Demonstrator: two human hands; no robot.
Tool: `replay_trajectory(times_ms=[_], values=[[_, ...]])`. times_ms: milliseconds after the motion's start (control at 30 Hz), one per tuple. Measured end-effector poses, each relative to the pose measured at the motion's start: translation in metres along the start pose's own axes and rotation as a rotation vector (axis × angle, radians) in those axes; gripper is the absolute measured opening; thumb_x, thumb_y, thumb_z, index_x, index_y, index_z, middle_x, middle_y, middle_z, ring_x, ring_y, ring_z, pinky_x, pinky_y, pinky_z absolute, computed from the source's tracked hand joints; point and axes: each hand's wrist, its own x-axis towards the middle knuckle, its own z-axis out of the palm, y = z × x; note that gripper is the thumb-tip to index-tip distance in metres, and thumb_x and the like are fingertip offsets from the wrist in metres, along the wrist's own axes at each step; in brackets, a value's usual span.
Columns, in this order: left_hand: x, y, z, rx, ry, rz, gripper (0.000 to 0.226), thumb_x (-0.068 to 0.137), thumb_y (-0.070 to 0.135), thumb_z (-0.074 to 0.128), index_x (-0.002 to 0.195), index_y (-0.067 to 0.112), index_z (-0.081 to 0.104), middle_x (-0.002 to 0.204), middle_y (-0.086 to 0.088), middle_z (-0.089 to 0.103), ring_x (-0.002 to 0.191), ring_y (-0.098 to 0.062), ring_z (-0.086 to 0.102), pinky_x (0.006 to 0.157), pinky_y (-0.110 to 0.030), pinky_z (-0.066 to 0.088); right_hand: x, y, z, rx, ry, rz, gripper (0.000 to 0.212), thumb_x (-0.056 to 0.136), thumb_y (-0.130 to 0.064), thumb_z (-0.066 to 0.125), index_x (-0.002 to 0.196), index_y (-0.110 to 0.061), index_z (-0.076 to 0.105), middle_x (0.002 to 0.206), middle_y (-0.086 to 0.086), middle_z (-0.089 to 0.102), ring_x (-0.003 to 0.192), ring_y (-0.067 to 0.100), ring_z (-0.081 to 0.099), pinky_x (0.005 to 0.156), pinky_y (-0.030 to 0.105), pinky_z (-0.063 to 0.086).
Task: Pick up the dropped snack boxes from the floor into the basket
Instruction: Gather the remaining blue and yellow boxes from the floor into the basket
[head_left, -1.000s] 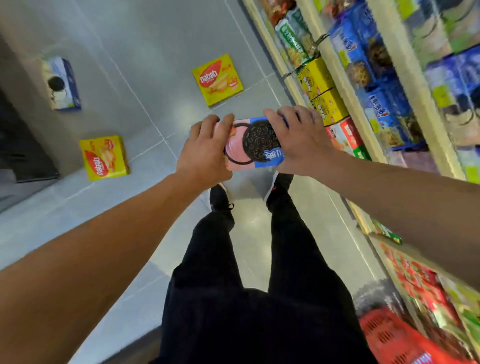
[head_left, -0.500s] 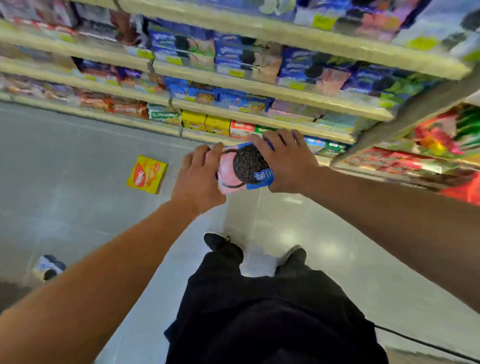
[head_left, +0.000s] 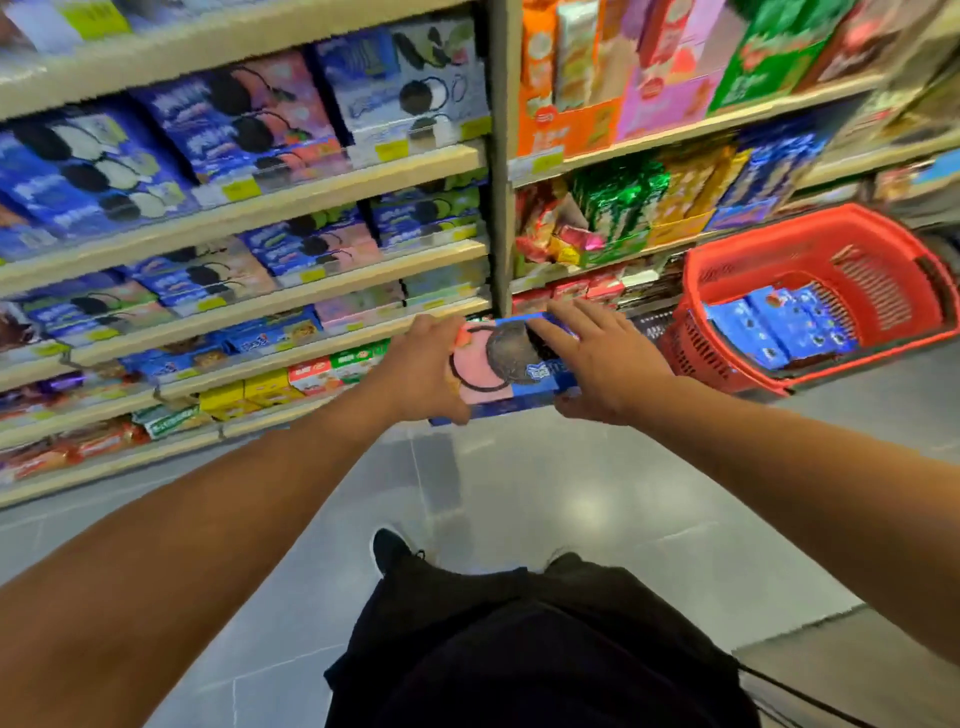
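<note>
A blue and pink cookie box (head_left: 506, 366) with a dark round cookie printed on it is held flat in front of me at about waist height. My left hand (head_left: 421, 371) grips its left end and my right hand (head_left: 605, 358) grips its right end, fingers spread over the top. To the right a red plastic basket (head_left: 810, 249) stands on the floor beside the shelving. Inside it lie several blue cookie boxes (head_left: 779, 325). The held box is left of the basket, well short of its rim.
Store shelves (head_left: 311, 176) packed with snack boxes fill the view ahead, split by a vertical post (head_left: 500, 156). Grey tiled floor (head_left: 571, 509) lies below my arms. My dark trousers and one black shoe (head_left: 389, 548) show at the bottom.
My view has swung right from the aisle floor to the shelves, and the red basket has come into view. Both hands keep hold of the cookie box. The yellow boxes on the floor have left the view.
</note>
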Motion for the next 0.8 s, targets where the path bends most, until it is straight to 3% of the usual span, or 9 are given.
replay_trajectory(times_ms=[67,133,233,333,433,533,600,700,800], values=[[0.025,0.045,-0.003,-0.089,-0.075,0.002,0.098,0.040,0.043,0.085,0.128,0.025,0.045,0.114,-0.001,0.049,0.104,-0.023,0.052,0.077,-0.029,0.046,-0.031,0.038,-0.003,-0.042,0.028,0.048,0.103,0.073,-0.055,0.072,0.154,-0.023,0.017,0.159,0.005,0.021,0.145,0.032,0.019,0.118,0.046,0.020],[0.052,0.093,-0.006,-0.221,-0.179,0.005,0.089,0.048,0.033,0.088,0.127,0.023,0.050,0.112,0.003,0.058,0.099,-0.019,0.058,0.069,-0.026,0.046,-0.064,0.077,-0.004,-0.076,0.072,0.136,0.104,0.069,-0.052,0.077,0.153,-0.019,0.024,0.154,0.006,0.031,0.142,0.033,0.029,0.116,0.047,0.024],[0.079,0.153,-0.011,-0.418,-0.448,-0.051,0.085,0.064,0.012,0.083,0.139,0.018,0.042,0.116,0.007,0.053,0.100,-0.014,0.055,0.079,-0.026,0.048,-0.096,0.120,-0.002,-0.038,0.210,0.225,0.089,0.059,-0.032,0.083,0.138,-0.012,0.048,0.132,0.009,0.056,0.119,0.033,0.055,0.100,0.044,0.044],[0.119,0.209,-0.005,-0.429,-0.596,-0.048,0.083,0.063,0.019,0.080,0.137,0.021,0.044,0.110,0.003,0.061,0.091,-0.014,0.061,0.076,-0.028,0.049,-0.126,0.170,0.002,0.031,0.162,0.358,0.068,0.063,-0.034,0.082,0.123,-0.012,0.057,0.109,0.008,0.065,0.096,0.032,0.064,0.082,0.041,0.052],[0.174,0.261,0.004,-0.383,-0.563,0.086,0.076,0.046,0.040,0.078,0.119,0.024,0.064,0.115,-0.004,0.067,0.102,-0.022,0.064,0.093,-0.041,0.049,-0.151,0.214,0.003,0.141,0.090,0.514,0.044,0.079,-0.045,0.069,0.107,-0.017,0.052,0.103,0.006,0.062,0.095,0.034,0.061,0.073,0.039,0.046],[0.221,0.309,0.021,-0.197,-0.456,0.299,0.050,0.054,0.048,0.071,0.095,0.021,0.071,0.096,0.001,0.070,0.087,-0.014,0.062,0.084,-0.033,0.049,-0.165,0.252,0.010,0.228,0.025,0.672,0.044,0.082,-0.047,0.062,0.112,-0.017,0.050,0.110,0.003,0.060,0.102,0.032,0.059,0.066,0.033,0.037],[0.255,0.342,0.037,-0.059,-0.389,0.460,0.049,0.056,0.051,0.068,0.098,0.025,0.068,0.095,0.006,0.068,0.086,-0.012,0.061,0.078,-0.027,0.047,-0.170,0.284,0.019,0.294,-0.005,0.763,0.039,0.080,-0.042,0.062,0.110,-0.020,0.049,0.112,0.001,0.061,0.100,0.031,0.060,0.067,0.033,0.042],[0.303,0.374,0.058,0.121,-0.343,0.718,0.069,0.054,0.060,0.068,0.113,0.026,0.059,0.104,0.002,0.062,0.093,-0.016,0.058,0.080,-0.030,0.046,-0.172,0.331,0.027,0.361,-0.041,0.872,0.038,0.076,-0.039,0.066,0.107,-0.025,0.050,0.109,-0.001,0.063,0.095,0.029,0.062,0.065,0.031,0.043],[0.353,0.407,0.067,0.188,-0.350,0.842,0.065,0.059,0.046,0.075,0.117,0.023,0.055,0.107,-0.002,0.055,0.101,-0.019,0.052,0.084,-0.034,0.044,-0.169,0.376,0.034,0.382,-0.057,0.941,0.036,0.072,-0.040,0.066,0.100,-0.025,0.049,0.102,0.001,0.065,0.090,0.030,0.062,0.063,0.032,0.042]])
